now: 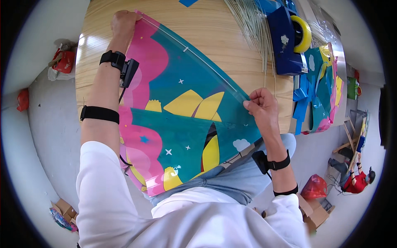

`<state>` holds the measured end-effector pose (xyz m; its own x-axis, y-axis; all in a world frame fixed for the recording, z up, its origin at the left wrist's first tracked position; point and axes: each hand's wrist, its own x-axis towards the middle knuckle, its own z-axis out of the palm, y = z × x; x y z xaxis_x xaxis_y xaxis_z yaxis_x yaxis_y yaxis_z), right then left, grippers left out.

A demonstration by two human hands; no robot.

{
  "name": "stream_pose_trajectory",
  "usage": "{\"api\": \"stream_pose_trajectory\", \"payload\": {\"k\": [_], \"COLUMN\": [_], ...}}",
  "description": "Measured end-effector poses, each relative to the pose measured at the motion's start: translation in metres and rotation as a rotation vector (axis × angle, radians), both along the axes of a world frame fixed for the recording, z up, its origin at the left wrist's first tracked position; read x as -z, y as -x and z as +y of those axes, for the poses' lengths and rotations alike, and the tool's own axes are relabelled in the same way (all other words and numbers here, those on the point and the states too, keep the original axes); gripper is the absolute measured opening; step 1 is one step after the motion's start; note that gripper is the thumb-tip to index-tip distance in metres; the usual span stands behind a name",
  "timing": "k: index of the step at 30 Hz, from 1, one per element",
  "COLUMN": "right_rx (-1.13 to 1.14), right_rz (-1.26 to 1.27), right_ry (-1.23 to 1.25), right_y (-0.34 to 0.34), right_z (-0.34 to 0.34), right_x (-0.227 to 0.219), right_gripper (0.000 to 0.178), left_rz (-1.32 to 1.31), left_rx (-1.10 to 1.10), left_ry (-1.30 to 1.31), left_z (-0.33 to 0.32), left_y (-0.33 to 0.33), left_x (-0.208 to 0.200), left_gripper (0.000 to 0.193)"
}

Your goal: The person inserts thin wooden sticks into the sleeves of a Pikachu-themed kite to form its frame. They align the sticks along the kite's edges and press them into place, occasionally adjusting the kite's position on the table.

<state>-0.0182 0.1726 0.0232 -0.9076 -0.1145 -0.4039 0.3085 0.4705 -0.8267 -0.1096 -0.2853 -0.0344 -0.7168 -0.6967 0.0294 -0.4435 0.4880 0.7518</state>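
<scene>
A thin plastic kite sail, printed in teal, pink and yellow with white stars, is stretched across the wooden table and hangs over its near edge toward my lap. Along its far slanting edge runs a slim white rod, with a small white strip crossing it. My left hand is closed on the sail's far left corner, where the rod's end lies. At the right, my right hand pinches the same edge between thumb and fingertips, near the rod's other end.
A dark blue tape dispenser with a yellow roll stands far right, beside a bundle of thin sticks. Blue strips and more printed sails lie along the table's right side. A person in red sits farther right.
</scene>
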Motion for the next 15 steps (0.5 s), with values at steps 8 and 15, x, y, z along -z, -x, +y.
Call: {"api": "stream_pose_trajectory", "payload": {"k": [8, 15], "right_rx": [-0.026, -0.089], "right_rz": [0.049, 0.199], "right_ry": [-0.135, -0.34], "right_y": [0.01, 0.009], "right_z": [0.002, -0.009], "right_x": [0.008, 0.008], "right_gripper": [0.017, 0.018], "left_rz": [-0.057, 0.01], "left_rx": [-0.041, -0.037], "left_ry": [-0.01, -0.081], "left_z": [0.0, 0.002], "left_y": [0.004, 0.002], "left_x": [-0.001, -0.001], "left_gripper": [0.024, 0.014]}}
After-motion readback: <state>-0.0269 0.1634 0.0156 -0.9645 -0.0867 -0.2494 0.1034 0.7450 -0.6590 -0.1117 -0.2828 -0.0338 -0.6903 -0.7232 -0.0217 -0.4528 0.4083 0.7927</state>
